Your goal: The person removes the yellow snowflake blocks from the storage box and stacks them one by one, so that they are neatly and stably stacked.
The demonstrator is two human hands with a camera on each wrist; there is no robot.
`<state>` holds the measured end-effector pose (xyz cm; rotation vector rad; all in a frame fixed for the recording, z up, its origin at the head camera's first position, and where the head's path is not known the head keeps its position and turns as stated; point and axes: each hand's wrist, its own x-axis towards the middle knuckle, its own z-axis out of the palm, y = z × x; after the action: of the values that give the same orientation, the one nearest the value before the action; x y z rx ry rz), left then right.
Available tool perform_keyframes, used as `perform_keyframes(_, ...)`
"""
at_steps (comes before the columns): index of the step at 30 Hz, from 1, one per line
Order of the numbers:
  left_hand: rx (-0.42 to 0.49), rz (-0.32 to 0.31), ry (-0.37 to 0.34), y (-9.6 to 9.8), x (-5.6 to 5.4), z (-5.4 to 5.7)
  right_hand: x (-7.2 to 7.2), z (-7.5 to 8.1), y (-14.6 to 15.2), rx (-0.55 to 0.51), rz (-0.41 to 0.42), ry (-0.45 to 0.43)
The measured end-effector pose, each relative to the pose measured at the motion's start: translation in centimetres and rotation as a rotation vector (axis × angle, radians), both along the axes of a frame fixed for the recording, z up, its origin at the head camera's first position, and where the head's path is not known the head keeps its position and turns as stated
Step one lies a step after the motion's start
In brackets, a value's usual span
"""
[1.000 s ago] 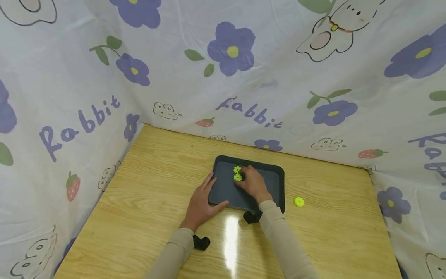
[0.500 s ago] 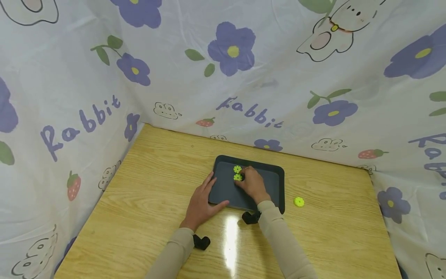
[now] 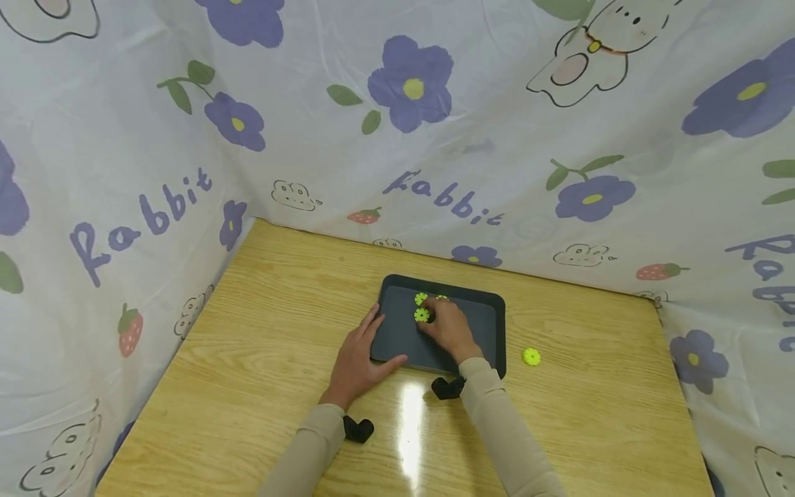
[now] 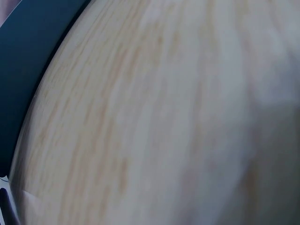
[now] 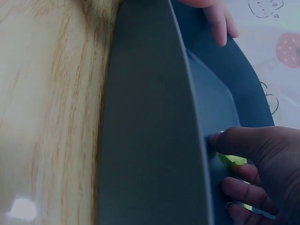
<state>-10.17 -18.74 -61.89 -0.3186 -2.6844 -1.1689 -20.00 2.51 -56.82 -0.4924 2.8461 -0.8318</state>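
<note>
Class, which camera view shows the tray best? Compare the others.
The head view: it shows the tray nearly whole, though the left hand and right hand cover parts. The left wrist view catches just a dark strip; the right wrist, one side close up and part of the inside.

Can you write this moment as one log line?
Left grip: rests on tray edge | Right grip: pinches yellow-green disc in tray | Another disc: on table, right of tray
</note>
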Motion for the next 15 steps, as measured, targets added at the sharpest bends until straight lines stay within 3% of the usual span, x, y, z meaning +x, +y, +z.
perform_keyframes(15, 0.007, -0.002, -0.012, -0.05, 0.19, 0.26, 0.33, 0.24, 0.37, -0.041, -0.011, -0.032)
